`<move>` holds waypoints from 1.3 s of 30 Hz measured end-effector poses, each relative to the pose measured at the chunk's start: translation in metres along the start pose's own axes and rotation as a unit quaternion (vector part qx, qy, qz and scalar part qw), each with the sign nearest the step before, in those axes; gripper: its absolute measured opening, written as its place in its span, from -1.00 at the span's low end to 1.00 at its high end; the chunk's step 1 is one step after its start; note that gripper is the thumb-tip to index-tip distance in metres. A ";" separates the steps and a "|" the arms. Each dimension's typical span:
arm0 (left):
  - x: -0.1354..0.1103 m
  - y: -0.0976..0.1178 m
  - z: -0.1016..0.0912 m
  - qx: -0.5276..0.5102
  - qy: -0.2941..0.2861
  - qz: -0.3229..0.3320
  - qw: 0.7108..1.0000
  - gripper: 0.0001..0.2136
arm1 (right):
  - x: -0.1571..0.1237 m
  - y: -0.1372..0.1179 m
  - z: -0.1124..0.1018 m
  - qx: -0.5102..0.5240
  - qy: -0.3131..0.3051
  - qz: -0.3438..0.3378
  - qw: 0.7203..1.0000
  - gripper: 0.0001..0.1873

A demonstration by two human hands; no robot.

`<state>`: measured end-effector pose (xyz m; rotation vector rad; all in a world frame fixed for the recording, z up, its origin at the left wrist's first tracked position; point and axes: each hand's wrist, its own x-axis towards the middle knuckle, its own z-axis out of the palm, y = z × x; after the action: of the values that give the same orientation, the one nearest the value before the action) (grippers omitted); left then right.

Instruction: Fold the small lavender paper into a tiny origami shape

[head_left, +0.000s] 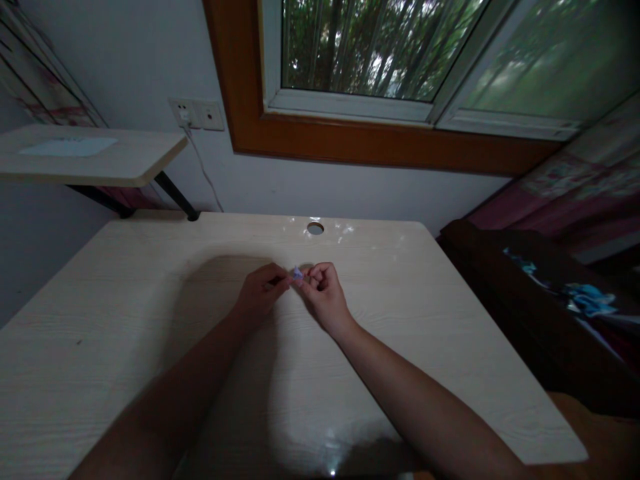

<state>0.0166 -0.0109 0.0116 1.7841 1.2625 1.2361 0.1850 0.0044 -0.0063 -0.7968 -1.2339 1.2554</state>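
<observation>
Between my two hands, over the middle of the desk (pixel 200 373), is a small lavender piece of what looks like folded paper (pixel 298 273) with a pointed top. My left hand (pixel 263 288) pinches its left side between thumb and forefinger. From the other side, my right hand (pixel 324 293) grips it with thumb and fingertips, the other fingers curled in. The fingertips cover part of the piece, so its full shape is hidden.
A raised shelf (pixel 150 160) on black legs holds a paper sheet (pixel 70 147) at the left. Behind the desk are a cable hole (pixel 315 229), a wall socket (pixel 197 114) with a white cord (pixel 203 163), and a window. Dark furniture (pixel 540 300) with blue items (pixel 590 299) stands right.
</observation>
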 end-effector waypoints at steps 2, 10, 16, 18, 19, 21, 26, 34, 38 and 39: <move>0.000 0.000 0.000 0.004 -0.002 0.007 1.000 -0.81 | 0.000 0.001 0.000 0.003 0.000 -0.001 1.000 -0.64; 0.000 0.000 -0.001 0.016 -0.002 0.018 1.000 -0.80 | 0.001 0.005 -0.003 -0.002 0.008 0.000 1.000 -0.62; 0.000 0.000 0.000 0.028 0.011 0.016 0.999 -0.80 | 0.001 0.007 -0.005 -0.027 0.017 0.011 0.999 -0.60; 0.001 0.000 0.000 0.024 0.016 0.016 0.999 -0.80 | 0.002 0.005 -0.005 -0.023 0.020 0.009 0.999 -0.60; 0.001 0.000 0.000 0.021 0.020 0.015 0.999 -0.80 | 0.002 0.005 -0.005 -0.021 0.021 0.009 1.000 -0.61; 0.001 0.000 0.000 0.018 0.022 0.011 1.000 -0.81 | 0.002 0.004 -0.005 -0.016 0.024 0.010 1.000 -0.61; 0.001 -0.002 0.000 0.011 0.026 -0.005 1.000 -0.83 | 0.002 0.002 -0.005 -0.018 0.036 0.016 0.999 -0.62; 0.003 0.002 0.001 0.006 0.022 -0.013 1.000 -0.85 | 0.003 0.001 -0.004 -0.005 0.037 0.025 0.999 -0.61; 0.003 0.000 0.002 0.012 0.011 -0.013 1.000 -0.87 | 0.003 0.001 -0.004 0.008 0.035 0.032 0.999 -0.60; 0.003 -0.001 0.002 0.012 0.008 -0.012 1.000 -0.87 | 0.003 0.001 -0.003 0.010 0.033 0.033 0.999 -0.61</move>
<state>0.0180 -0.0078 0.0106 1.7735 1.3088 1.2279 0.1878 0.0081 -0.0071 -0.8634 -1.1486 1.2825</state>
